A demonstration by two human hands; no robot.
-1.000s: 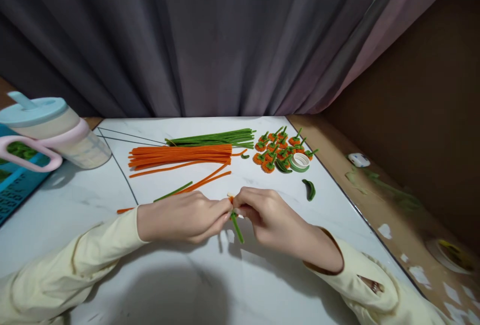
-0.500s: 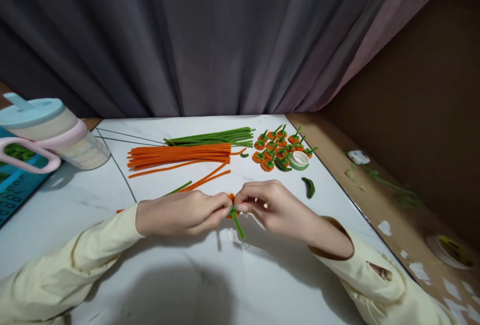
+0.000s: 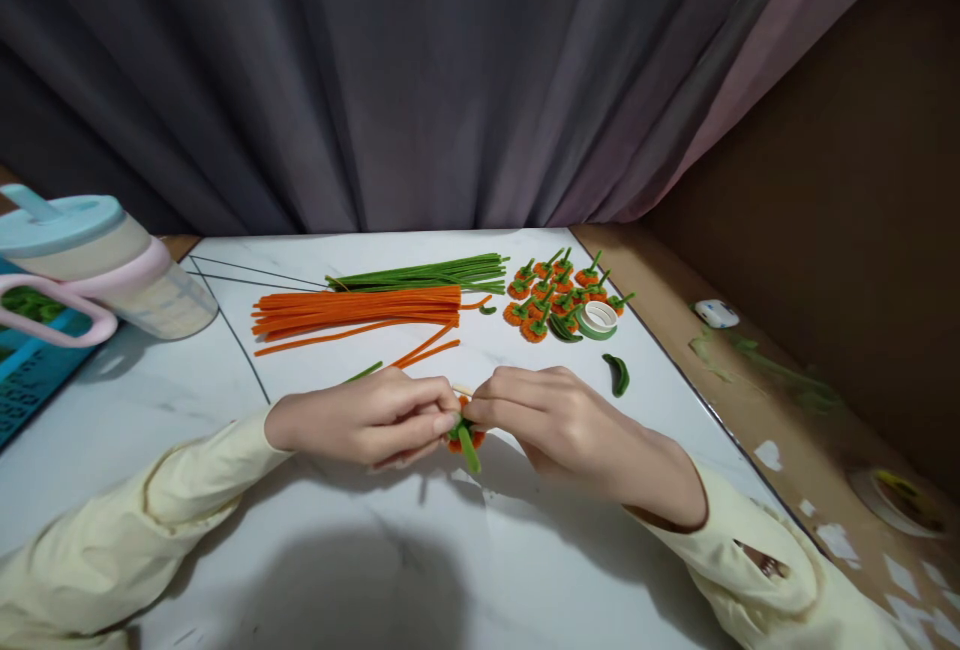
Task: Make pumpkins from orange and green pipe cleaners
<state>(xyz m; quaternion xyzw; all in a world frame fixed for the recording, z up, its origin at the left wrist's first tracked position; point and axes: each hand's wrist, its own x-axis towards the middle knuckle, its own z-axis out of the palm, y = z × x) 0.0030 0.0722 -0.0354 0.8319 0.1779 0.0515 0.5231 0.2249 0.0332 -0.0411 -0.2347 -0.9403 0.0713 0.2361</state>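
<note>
Left hand (image 3: 367, 420) and right hand (image 3: 577, 425) meet over the counter (image 3: 495, 570), both narrowed to a fingertip pinch on one small orange-and-green piece (image 3: 469, 442). The fingers hide part of its top, so the exact contact of each one cannot be told. Judging by the grip, the step in hand is a fine adjustment where the green stem joins the fuzzy orange body; such work calls for steadying one side while the other fingertips press or twist lightly, without crushing the pile. A short pale bit (image 3: 462, 390) shows at twelve o'clock from the piece, too small to identify.

At one o'clock lies a cluster of similar pieces (image 3: 534, 331), squat and ribbed, each with a green top and a slim stalk. Beside it, between one and two, sits a round white-and-green ring (image 3: 598, 333), smooth and hard-looking. A curved dark green piece (image 3: 619, 376) lies alone at two o'clock.

Toward eleven o'clock rests a thick bundle of orange strands (image 3: 360, 308), velvety and straight, with a few loose ends; just beyond are thinner green strands (image 3: 420, 273). At ten stands a translucent tumbler (image 3: 169, 295) with a pink handle and light-blue lid.
</note>
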